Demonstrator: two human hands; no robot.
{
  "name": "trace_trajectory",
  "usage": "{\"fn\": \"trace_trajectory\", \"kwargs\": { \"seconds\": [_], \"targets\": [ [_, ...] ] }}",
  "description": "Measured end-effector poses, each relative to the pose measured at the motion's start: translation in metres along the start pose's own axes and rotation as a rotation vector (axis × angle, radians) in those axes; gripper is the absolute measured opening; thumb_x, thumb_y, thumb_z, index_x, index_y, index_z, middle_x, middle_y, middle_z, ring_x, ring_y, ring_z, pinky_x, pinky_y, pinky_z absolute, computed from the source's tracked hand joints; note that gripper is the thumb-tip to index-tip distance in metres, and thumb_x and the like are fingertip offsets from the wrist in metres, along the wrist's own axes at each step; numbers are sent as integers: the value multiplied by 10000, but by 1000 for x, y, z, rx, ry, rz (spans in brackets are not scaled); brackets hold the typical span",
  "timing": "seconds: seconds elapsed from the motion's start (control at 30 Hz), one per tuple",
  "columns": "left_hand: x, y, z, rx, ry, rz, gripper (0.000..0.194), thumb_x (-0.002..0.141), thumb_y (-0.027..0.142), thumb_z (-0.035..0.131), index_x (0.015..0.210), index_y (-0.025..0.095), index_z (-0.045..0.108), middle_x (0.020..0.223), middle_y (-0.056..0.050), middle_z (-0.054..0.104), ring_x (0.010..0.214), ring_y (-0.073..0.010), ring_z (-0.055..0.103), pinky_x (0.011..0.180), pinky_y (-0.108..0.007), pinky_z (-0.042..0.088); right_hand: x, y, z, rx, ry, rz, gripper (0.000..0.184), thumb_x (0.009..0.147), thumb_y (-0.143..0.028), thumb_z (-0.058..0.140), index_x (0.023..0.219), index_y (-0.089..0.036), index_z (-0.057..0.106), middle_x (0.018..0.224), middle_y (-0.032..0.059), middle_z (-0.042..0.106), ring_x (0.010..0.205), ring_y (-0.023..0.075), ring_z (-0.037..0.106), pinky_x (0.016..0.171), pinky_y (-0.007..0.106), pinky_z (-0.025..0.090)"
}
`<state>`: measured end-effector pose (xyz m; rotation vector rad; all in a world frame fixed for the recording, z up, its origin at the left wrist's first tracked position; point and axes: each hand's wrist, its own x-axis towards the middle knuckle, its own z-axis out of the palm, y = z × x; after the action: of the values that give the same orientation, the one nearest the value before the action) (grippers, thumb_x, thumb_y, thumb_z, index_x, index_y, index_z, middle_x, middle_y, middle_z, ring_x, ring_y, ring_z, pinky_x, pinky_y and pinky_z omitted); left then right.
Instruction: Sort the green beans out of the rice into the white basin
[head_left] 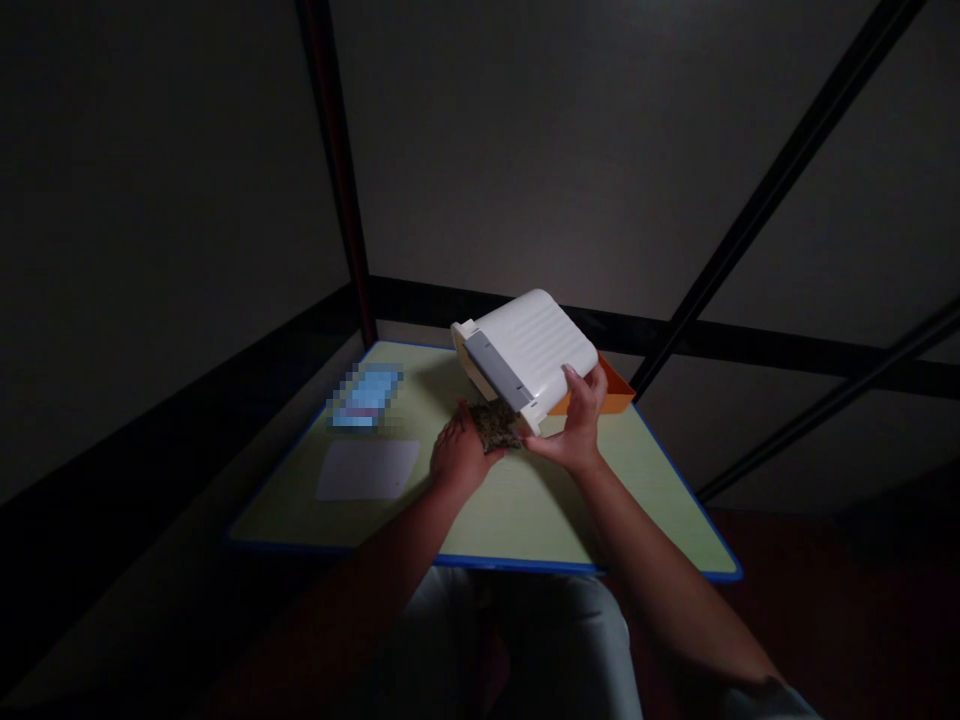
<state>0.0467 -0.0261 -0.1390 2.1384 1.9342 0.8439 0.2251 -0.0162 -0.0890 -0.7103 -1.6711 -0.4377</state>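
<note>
Frame was dim, lower corners near-black. Light pooled on surface (pixel 540 515) mid-frame; white container (pixel 529 340) showed brightest. Blue item (pixel 366 397) left of center was pixelated.

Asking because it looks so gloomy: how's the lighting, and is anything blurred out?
Head view: dim wall, brighter tabletop and white container; head view: a shadow on the tabletop beside the right forearm; head view: the blue item on the left is pixelated, its details lost.
</note>
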Motion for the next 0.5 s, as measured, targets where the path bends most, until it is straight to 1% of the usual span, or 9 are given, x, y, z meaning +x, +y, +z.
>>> {"fn": "trace_trajectory", "kwargs": {
  "seconds": [0.17, 0.33, 0.5],
  "targets": [
    [-2, 1, -1, -15, 2, -12, 487, 879, 439, 620, 1299, 206, 539, 1379, -111, 552, 1208, -269, 570, 989, -528, 506, 0, 2, -3, 21, -5, 8, 999, 583, -607, 778, 1432, -313, 341, 1433, 137, 264, 1395, 440, 338, 1060, 680, 365],
    [-3, 3, -2, -27, 17, -10, 487, 880, 438, 619, 1302, 209, 537, 1386, -111, 547, 1214, -270, 566, 994, -532, 502, 3, 1, -5, 71, -18, -29, 999, 598, -616, 777, 1446, -334, 331, 1438, 128, 267, 1399, 439, 336, 1045, 689, 377],
    [-4, 3, -1, -48, 34, 1, 487, 881, 438, 617, 1303, 208, 535, 1381, -110, 550, 1205, -268, 571, 988, -529, 507, 4, 0, -6, 40, -38, -55, 1028, 543, -590, 805, 1426, -344, 341, 1428, 124, 259, 1380, 458, 353, 1023, 704, 381]
  ]
}}
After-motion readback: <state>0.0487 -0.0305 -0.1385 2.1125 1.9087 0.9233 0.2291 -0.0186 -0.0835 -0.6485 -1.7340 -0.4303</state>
